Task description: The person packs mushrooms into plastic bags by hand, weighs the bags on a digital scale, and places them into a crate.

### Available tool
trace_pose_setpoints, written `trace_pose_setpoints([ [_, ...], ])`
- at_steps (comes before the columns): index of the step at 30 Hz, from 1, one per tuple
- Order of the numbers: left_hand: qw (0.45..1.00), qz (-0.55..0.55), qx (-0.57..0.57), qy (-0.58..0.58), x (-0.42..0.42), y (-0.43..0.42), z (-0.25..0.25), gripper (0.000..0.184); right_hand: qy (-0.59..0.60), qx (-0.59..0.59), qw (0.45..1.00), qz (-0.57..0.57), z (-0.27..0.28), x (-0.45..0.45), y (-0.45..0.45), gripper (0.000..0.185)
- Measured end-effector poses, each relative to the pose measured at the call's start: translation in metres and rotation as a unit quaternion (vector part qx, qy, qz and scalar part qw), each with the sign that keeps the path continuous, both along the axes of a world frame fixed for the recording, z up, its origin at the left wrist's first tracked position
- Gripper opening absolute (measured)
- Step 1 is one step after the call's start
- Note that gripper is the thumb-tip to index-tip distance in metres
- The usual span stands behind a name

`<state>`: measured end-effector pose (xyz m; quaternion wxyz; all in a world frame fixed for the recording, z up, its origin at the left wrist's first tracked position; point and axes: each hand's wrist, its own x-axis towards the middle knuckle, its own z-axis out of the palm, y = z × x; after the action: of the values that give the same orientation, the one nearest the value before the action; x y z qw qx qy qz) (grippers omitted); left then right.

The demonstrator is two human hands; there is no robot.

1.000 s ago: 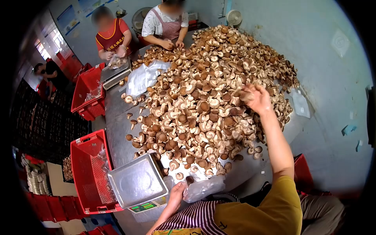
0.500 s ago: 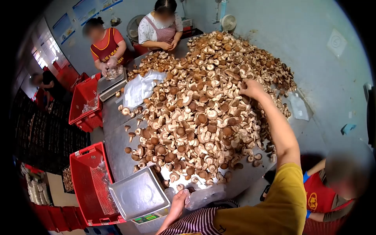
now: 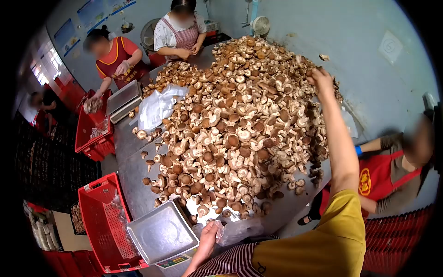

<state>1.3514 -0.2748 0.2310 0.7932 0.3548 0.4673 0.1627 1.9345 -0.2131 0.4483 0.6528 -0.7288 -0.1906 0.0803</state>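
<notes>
At upper right, the right hand [image 3: 322,80], grip unclear, seemingly picks mushrooms [image 3: 244,135], next needing a pinch; the left hand [image 3: 209,234] grasps a bag [image 3: 241,232].

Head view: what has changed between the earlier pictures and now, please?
The bare right hand moved farther away and rightward over the brown mushroom heap. A co-worker's hand carried a filled clear plastic bag from a flat metal scale to a red plastic crate. A red-aproned person appeared at right. The bare left hand still holds its translucent plastic bag.
</notes>
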Motion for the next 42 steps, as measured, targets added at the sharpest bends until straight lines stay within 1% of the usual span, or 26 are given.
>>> trace_pose_setpoints([
  [2, 1.0, -0.016, -0.003, -0.003, 0.0, 0.0, 0.003, 0.018, -0.179, -0.094, 0.979, 0.041, 0.011, -0.106, -0.009, 0.042],
  [4, 1.0, -0.014, -0.007, -0.004, 0.006, -0.001, 0.013, 0.016, -0.171, -0.128, 0.925, 0.314, -0.003, -0.204, -0.039, 0.047],
  [7, 0.999, -0.018, 0.003, -0.033, 0.005, 0.0, 0.023, 0.021, -0.102, -0.202, 0.732, 0.643, -0.043, -0.307, -0.101, 0.055],
  [8, 0.999, -0.001, -0.001, -0.045, 0.004, -0.001, 0.027, 0.022, -0.09, -0.213, 0.701, 0.675, -0.068, -0.325, -0.119, 0.058],
  [10, 0.998, 0.042, -0.003, -0.055, 0.002, -0.003, 0.055, 0.022, -0.106, -0.167, 0.705, 0.681, -0.148, -0.338, -0.151, 0.054],
  [12, 0.992, 0.116, -0.012, -0.04, 0.004, -0.008, 0.093, 0.021, -0.103, -0.24, 0.77, 0.582, -0.186, -0.339, -0.173, 0.035],
  [14, 0.99, 0.066, 0.018, -0.121, -0.022, -0.002, 0.089, 0.021, -0.21, -0.245, 0.808, 0.493, -0.214, -0.327, -0.199, 0.026],
  [16, 0.992, 0.081, 0.005, -0.097, -0.028, -0.003, 0.08, 0.022, -0.187, -0.328, 0.831, 0.409, -0.207, -0.319, -0.225, 0.024],
  [17, 0.993, 0.108, -0.008, -0.045, -0.024, -0.008, 0.075, 0.023, -0.092, -0.279, 0.883, 0.366, -0.196, -0.322, -0.233, 0.027],
  [18, 0.989, 0.135, -0.052, 0.004, -0.012, -0.014, 0.069, 0.024, 0.084, -0.345, 0.88, 0.315, -0.186, -0.322, -0.237, 0.028],
  [19, 0.981, 0.163, -0.097, 0.052, -0.008, -0.019, 0.058, 0.025, 0.3, -0.183, 0.874, 0.335, -0.202, -0.312, -0.255, 0.032],
  [20, 0.975, 0.123, -0.183, -0.04, -0.023, -0.021, 0.021, 0.026, 0.464, -0.018, 0.825, 0.322, -0.194, -0.324, -0.261, 0.038],
  [21, 0.952, 0.082, -0.259, -0.139, -0.037, -0.023, -0.023, 0.027, 0.602, 0.146, 0.733, 0.282, -0.184, -0.331, -0.265, 0.043],
  [23, 0.91, 0.106, -0.359, -0.178, -0.039, -0.042, -0.074, 0.03, 0.611, 0.152, 0.744, 0.225, -0.21, -0.338, -0.287, 0.045],
  [25, 0.895, 0.142, -0.407, -0.111, -0.02, -0.061, -0.054, 0.022, 0.609, 0.168, 0.759, 0.161, -0.227, -0.347, -0.301, 0.046],
  [27, 0.891, 0.149, -0.423, -0.069, -0.012, -0.076, -0.053, 0.016, 0.61, 0.162, 0.776, 0.01, -0.237, -0.358, -0.305, 0.045],
  [28, 0.889, 0.144, -0.428, -0.077, -0.013, -0.084, -0.066, 0.016, 0.584, 0.137, 0.798, 0.051, -0.271, -0.355, -0.323, 0.046],
  [29, 0.864, 0.1, -0.451, -0.199, -0.022, -0.096, -0.098, 0.018, 0.586, 0.134, 0.798, 0.051, -0.311, -0.352, -0.346, 0.046],
  [31, 0.824, 0.056, -0.465, -0.319, -0.024, -0.109, -0.144, 0.03, 0.605, 0.12, 0.785, 0.055, -0.368, -0.349, -0.382, 0.044],
  [32, 0.842, 0.029, -0.428, -0.326, -0.018, -0.117, -0.161, 0.032, 0.662, 0.126, 0.738, -0.027, -0.356, -0.352, -0.378, 0.041],
  [33, 0.859, 0.0, -0.39, -0.332, -0.01, -0.124, -0.169, 0.035, 0.663, 0.123, 0.738, -0.03, -0.354, -0.352, -0.378, 0.041],
  [35, 0.896, -0.025, -0.324, -0.304, 0.013, -0.123, -0.16, 0.04, 0.671, 0.116, 0.73, -0.064, -0.352, -0.352, -0.379, 0.038],
  [37, 0.852, 0.069, -0.487, -0.181, 0.033, -0.115, -0.153, 0.04, 0.662, 0.116, 0.739, -0.052, -0.37, -0.333, -0.38, 0.038],
  [39, 0.845, 0.07, -0.501, -0.173, 0.042, -0.109, -0.168, 0.039, 0.651, 0.118, 0.749, -0.038, -0.375, -0.319, -0.373, 0.037],
  [41, 0.859, 0.138, -0.492, -0.029, 0.053, -0.106, -0.186, 0.037, 0.638, 0.096, 0.764, 0.007, -0.365, -0.306, -0.353, 0.038],
  [42, 0.859, 0.136, -0.492, -0.029, 0.052, -0.106, -0.189, 0.037, 0.635, 0.08, 0.769, -0.009, -0.363, -0.303, -0.34, 0.037],
])
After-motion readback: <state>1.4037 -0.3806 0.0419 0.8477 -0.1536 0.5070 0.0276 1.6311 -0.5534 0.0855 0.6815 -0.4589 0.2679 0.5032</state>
